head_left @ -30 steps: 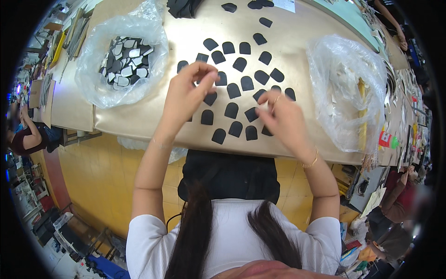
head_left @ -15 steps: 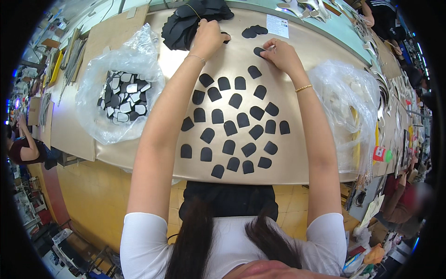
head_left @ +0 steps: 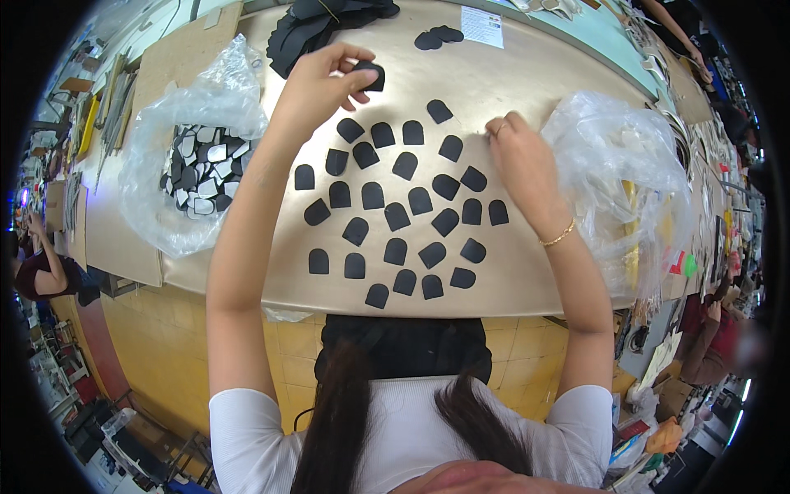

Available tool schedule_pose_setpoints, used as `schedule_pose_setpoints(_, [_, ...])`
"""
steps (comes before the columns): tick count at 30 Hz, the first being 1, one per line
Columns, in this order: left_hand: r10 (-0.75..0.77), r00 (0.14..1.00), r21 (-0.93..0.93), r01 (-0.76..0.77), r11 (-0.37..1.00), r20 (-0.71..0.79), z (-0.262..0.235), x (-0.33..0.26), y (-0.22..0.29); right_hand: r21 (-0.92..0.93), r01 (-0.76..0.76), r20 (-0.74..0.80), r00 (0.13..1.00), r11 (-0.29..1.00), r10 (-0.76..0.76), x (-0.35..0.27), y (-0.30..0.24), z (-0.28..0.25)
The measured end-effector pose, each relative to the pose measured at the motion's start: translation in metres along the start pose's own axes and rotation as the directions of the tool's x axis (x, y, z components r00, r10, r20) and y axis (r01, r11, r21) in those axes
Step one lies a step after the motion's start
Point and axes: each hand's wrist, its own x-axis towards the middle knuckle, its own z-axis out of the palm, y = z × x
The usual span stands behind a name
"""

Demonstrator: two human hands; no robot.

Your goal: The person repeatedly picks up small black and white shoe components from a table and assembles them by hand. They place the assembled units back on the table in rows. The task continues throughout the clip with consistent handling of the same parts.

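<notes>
- Left hand (head_left: pixel 317 82) pinches one black arch-shaped cut piece (head_left: pixel 372 74) between thumb and fingers, raised above the work table (head_left: pixel 527 90).
- Right hand (head_left: pixel 522 160) rests fingertips-down on the table, fingers curled; whether it grips anything cannot be told.
- Between and below the hands: about twenty-six like laid-out black pieces (head_left: pixel 397 216), in rough rows.
- Beyond the left hand: a stack of dark material (head_left: pixel 317 25); two more pieces (head_left: pixel 438 37).
- Two clear plastic bags: left bag (head_left: pixel 185 165) holds black-and-white pieces, right bag (head_left: pixel 613 181) beside the right wrist.

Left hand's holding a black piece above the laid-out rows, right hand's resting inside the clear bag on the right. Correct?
Not quite. The left hand does hold a black piece above the laid-out rows, but the right hand is on the tabletop beside the clear bag, not inside it. The head view shows this.
</notes>
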Motion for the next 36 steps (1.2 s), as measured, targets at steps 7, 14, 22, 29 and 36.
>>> schedule_pose_setpoints(7, [-0.086, 0.996, -0.386, 0.094, 0.918, 0.037, 0.001, -0.065, -0.002, 0.267, 0.049, -0.025, 0.999, 0.962, -0.044, 0.014, 0.001, -0.004])
schedule_pose_setpoints(14, [-0.104, 0.994, -0.575, 0.078, 0.814, -0.013, 0.007, -0.061, -0.016, 0.503, 0.086, -0.050, 0.996, 0.860, -0.070, 0.099, -0.028, -0.008])
schedule_pose_setpoints(22, [-0.096, 0.995, -0.583, 0.074, 0.809, -0.007, 0.013, -0.067, -0.021, 0.590, 0.272, -0.043, 0.951, 0.760, -0.307, 0.061, -0.089, -0.005])
schedule_pose_setpoints(29, [0.012, 1.000, -0.486, -0.016, 0.874, -0.012, 0.013, -0.073, -0.017, 0.782, -0.150, 0.261, 0.960, 0.605, -0.099, 0.063, -0.068, -0.008])
schedule_pose_setpoints(36, [-0.107, 0.994, -0.465, 0.100, 0.879, 0.012, 0.005, -0.078, -0.006, 0.713, -0.260, 0.225, 0.964, 0.651, 0.139, 0.040, -0.038, -0.005])
